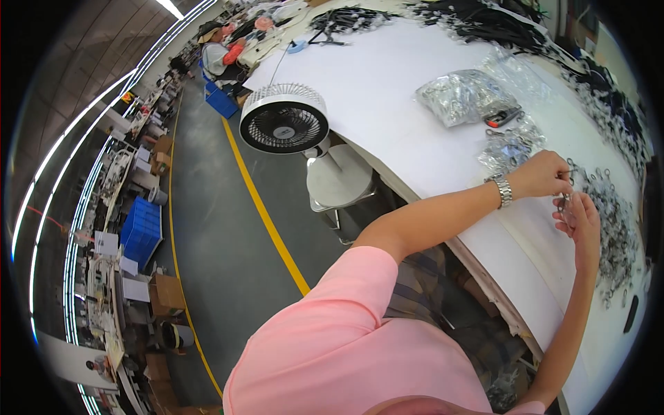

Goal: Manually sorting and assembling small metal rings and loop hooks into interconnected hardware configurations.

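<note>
My left hand [543,174], with a metal-band watch [503,191] on its wrist, is over the white table [387,76] with its fingers pinched together. A small dark metal piece shows at its fingertips. Just below it, my right hand [582,220] is closed around a small shiny metal piece [567,207]; its exact kind is too small to make out. The two hands nearly touch. Beside them spreads a pile of small metal fittings [612,228], which look like hooks or clasps. More shiny fittings [512,146] lie in clear plastic beyond my left hand.
A clear bag of metal parts [460,97] and a red-and-black tool [503,117] lie farther back. Black straps [498,24] line the far edge. A fan [285,124] stands on a stool [339,178] at the left. Another person [220,55] sits farther off.
</note>
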Demonstrator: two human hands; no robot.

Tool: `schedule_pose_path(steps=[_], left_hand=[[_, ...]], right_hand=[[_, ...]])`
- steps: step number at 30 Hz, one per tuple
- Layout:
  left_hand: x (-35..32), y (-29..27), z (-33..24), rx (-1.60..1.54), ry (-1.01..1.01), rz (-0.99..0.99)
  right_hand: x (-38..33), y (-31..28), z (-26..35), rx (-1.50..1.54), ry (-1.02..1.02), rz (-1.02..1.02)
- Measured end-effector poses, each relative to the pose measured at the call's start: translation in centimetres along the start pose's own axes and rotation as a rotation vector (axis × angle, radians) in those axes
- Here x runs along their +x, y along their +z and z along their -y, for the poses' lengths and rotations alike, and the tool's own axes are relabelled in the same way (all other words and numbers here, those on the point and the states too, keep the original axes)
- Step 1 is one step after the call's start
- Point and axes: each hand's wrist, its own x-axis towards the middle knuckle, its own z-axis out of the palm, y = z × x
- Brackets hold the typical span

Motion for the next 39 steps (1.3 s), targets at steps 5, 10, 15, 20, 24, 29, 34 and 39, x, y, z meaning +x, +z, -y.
schedule_pose_path(steps=[5,10,15,20,24,29,34,39], left_hand=[[-0.1,0.3,0.2,0.065,0.066,-0.052],[-0.3,0.3,-0.2,0.089,0.045,0.007],[-0.6,0.4,-0.6,-0.12,-0.04,0.212],[-0.2,1.6,0.1,0.213,0.147,0.21],[-0.1,2.2,0.6,0.169,0.165,0.244],[0.1,3.3,1.4,0.3,0.25,0.141],[0.3,3.8,1.5,0.28,0.202,0.098],[0.5,3.6,1.7,0.184,0.131,0.07]], right_hand=[[1.8,-0.9,-1.7,-0.307,-0.101,0.053],[2.1,-1.9,-2.0,-0.2,-0.067,0.081],[2.2,-3.6,-3.1,-0.167,-0.023,0.117],[1.6,-4.2,-2.8,-0.143,0.024,0.179],[1.2,-4.7,-2.3,-0.044,0.117,0.271],[1.4,-5.5,-2.7,-0.103,0.123,0.232],[2.1,-7.0,-4.0,-0.057,0.119,0.26],[0.5,-4.0,-1.8,-0.129,0.129,0.211]])
